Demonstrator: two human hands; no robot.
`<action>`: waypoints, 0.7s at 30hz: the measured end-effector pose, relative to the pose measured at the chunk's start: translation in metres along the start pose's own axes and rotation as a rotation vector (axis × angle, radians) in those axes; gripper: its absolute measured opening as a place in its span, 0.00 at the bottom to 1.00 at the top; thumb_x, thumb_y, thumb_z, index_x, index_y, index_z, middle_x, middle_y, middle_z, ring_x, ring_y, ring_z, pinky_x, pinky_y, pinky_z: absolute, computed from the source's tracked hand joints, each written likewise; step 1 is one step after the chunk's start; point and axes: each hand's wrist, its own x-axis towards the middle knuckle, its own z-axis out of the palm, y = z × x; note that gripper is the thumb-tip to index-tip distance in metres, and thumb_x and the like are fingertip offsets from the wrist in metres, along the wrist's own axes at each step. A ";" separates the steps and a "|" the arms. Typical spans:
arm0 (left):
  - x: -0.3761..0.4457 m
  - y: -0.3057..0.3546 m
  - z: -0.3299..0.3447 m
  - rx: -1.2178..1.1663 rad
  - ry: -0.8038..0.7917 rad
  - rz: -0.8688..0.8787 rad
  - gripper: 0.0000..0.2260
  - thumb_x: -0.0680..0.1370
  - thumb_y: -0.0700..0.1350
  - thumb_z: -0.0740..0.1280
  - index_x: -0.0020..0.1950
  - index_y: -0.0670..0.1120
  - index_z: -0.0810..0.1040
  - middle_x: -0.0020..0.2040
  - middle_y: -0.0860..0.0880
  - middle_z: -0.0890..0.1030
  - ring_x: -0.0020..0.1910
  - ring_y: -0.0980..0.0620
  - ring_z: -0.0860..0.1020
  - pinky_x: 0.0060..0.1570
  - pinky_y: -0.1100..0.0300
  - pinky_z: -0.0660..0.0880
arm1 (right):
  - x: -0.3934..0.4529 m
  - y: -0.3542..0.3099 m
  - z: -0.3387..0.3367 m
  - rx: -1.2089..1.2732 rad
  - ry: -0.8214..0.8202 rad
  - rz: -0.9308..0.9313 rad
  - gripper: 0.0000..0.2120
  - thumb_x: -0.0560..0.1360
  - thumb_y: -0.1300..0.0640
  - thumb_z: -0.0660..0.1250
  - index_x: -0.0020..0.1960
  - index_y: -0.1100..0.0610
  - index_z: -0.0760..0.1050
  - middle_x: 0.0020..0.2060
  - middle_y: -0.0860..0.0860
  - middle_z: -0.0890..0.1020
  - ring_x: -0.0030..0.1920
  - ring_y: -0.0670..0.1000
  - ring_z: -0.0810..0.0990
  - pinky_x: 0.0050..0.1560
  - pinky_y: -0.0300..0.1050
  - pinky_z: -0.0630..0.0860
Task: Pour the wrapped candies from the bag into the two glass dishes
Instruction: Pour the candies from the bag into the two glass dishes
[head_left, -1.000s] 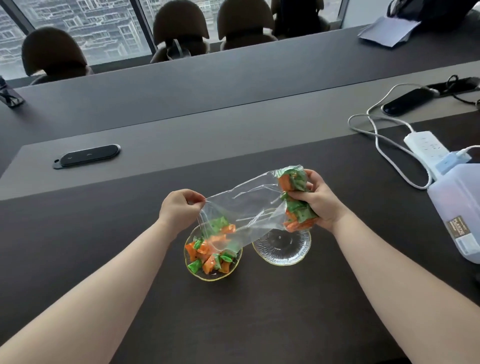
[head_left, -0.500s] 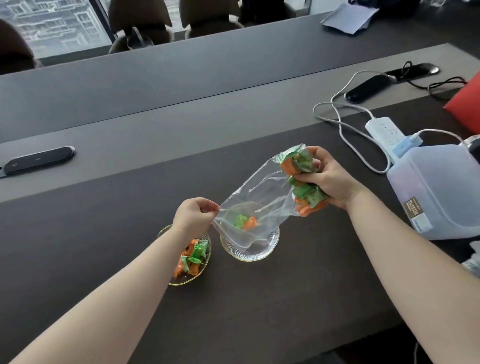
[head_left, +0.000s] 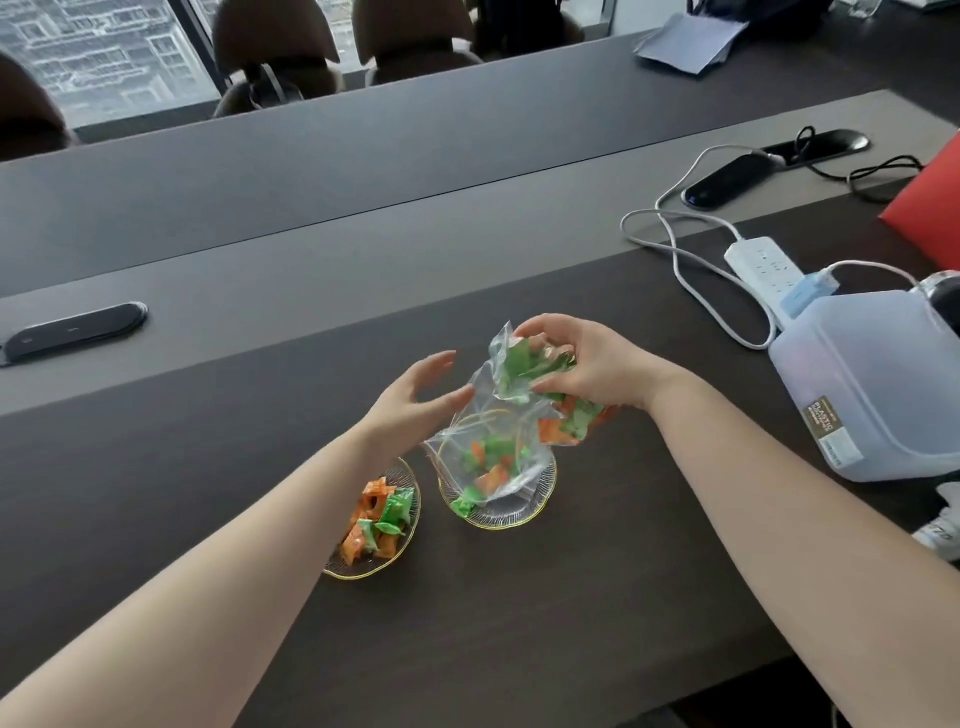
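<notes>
A clear plastic bag (head_left: 483, 410) of orange and green wrapped candies hangs mouth-down over the right glass dish (head_left: 540, 506). My right hand (head_left: 592, 364) grips the bag's upper end, bunched around candies. Several candies (head_left: 491, 462) lie in the bag's lower part and in that dish. My left hand (head_left: 415, 400) is beside the bag, fingers spread, holding nothing. The left glass dish (head_left: 410, 483) holds a heap of candies (head_left: 379, 517) and is partly hidden by my left forearm.
A translucent plastic jug (head_left: 878, 395) stands at the right. A white power strip (head_left: 763, 267) with cables lies behind it. A black table socket cover (head_left: 78, 332) is at the left. A red object (head_left: 935, 208) sits at the far right edge.
The bag has shifted from the left dish to over the right dish. My left hand let go of the bag's mouth and opened. More candies have dropped toward the right dish.
</notes>
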 end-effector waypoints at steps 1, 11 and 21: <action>0.001 0.006 0.001 -0.009 -0.004 0.016 0.32 0.69 0.57 0.70 0.71 0.56 0.66 0.70 0.55 0.70 0.69 0.57 0.68 0.61 0.63 0.67 | 0.001 -0.001 0.002 -0.012 -0.011 -0.005 0.23 0.69 0.62 0.73 0.60 0.46 0.73 0.54 0.48 0.81 0.49 0.39 0.79 0.49 0.29 0.74; 0.007 0.036 0.020 -0.153 0.153 0.230 0.11 0.70 0.39 0.73 0.51 0.47 0.82 0.48 0.52 0.85 0.41 0.66 0.81 0.48 0.71 0.75 | 0.001 -0.015 0.007 -0.152 -0.042 -0.040 0.23 0.69 0.61 0.72 0.61 0.45 0.74 0.50 0.43 0.79 0.46 0.45 0.81 0.40 0.33 0.78; -0.001 0.042 0.005 -0.245 0.213 0.207 0.04 0.68 0.39 0.75 0.41 0.46 0.84 0.34 0.58 0.85 0.39 0.60 0.82 0.47 0.69 0.77 | -0.011 -0.005 -0.001 -0.206 -0.042 0.104 0.26 0.66 0.57 0.77 0.62 0.48 0.75 0.46 0.45 0.79 0.48 0.48 0.81 0.44 0.47 0.82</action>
